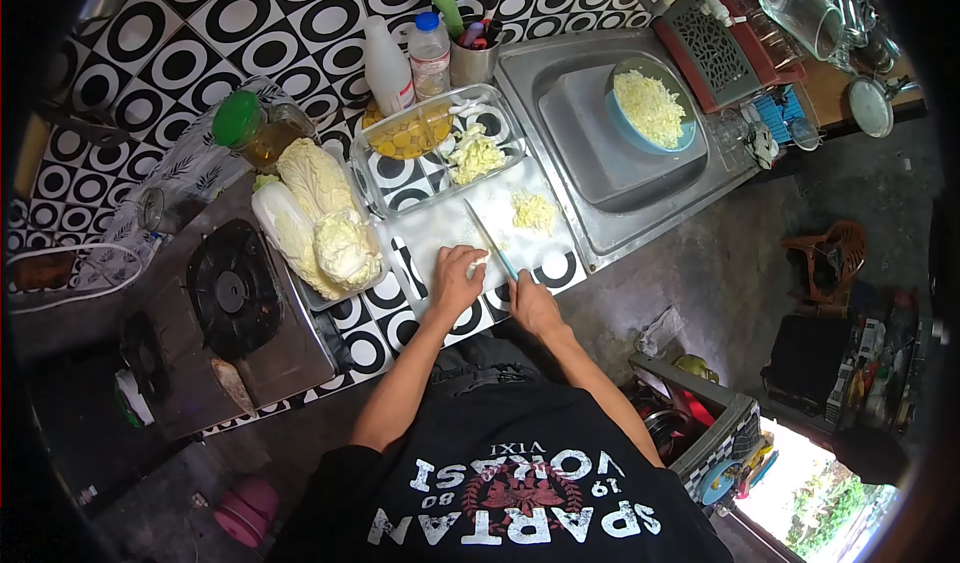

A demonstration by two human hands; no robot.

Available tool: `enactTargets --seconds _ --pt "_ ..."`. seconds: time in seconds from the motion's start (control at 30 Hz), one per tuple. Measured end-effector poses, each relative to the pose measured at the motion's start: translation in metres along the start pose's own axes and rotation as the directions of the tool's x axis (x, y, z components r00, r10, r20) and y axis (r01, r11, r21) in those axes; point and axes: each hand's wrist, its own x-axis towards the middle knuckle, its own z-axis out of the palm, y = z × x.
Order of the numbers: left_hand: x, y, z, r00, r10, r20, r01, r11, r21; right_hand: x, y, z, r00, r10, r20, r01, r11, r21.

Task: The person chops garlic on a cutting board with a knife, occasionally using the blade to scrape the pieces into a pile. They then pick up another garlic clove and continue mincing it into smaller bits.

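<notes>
My right hand (535, 305) is closed round the blue handle of a knife (484, 228), its blade pointing away from me over a white cutting board (425, 235). Fingers of my left hand (457, 281) are bent and pressed on a small pale cabbage piece (480, 261), just left of the blade. Right of the knife lies a small pile of chopped cabbage (534, 213). Beyond the board, a clear rectangular container (360, 168) holds loose cabbage pieces (475, 155). Whole napa cabbages (318, 188) rest in a tray at the left.
A blue bowl (640, 141) heaped with chopped cabbage stands in the metal sink (590, 203) at right. At the left is a gas stove (235, 288). Behind the container are a white bottle (388, 68), a blue-capped bottle (430, 58) and a utensil holder (473, 63). A green-lidded jar (240, 128) stands farther left.
</notes>
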Motion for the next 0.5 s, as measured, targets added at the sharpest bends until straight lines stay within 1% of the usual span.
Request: enactTargets --seconds 0.07,0.13,0.23,0.3,0.37,0.43,0.5 --pt "0.001 0.0 -0.001 1.0 0.001 0.008 -0.001 1.0 0.006 0.0 0.004 -0.004 1.0 -0.019 -0.012 0.019 1.0 0.005" --pt "0.0 0.005 -0.005 0.995 0.016 0.094 -0.023 0.997 0.069 -0.003 0.008 -0.01 0.999 -0.045 -0.015 0.045 0.999 0.003" --pt "-0.001 0.002 -0.002 0.993 0.026 0.118 -0.037 0.995 0.096 -0.019 0.011 -0.013 0.999 -0.04 0.011 0.04 0.999 0.014" --pt "-0.002 0.003 -0.002 0.992 0.009 0.128 -0.024 0.993 0.115 -0.029 0.012 -0.01 1.0 -0.012 -0.013 0.012 1.0 -0.011" --pt "-0.001 0.004 0.0 0.99 -0.004 0.139 -0.015 0.991 0.133 -0.029 0.02 0.006 1.0 0.001 -0.016 -0.002 1.0 -0.019" --pt "-0.002 0.005 0.0 0.989 -0.019 0.144 -0.004 0.987 0.16 -0.027 0.02 0.016 0.999 0.022 -0.04 -0.021 1.0 0.012" --pt "-0.002 0.006 0.0 0.989 -0.028 0.148 0.003 0.986 0.169 -0.017 0.018 0.021 0.998 0.022 -0.051 -0.023 1.0 -0.008"
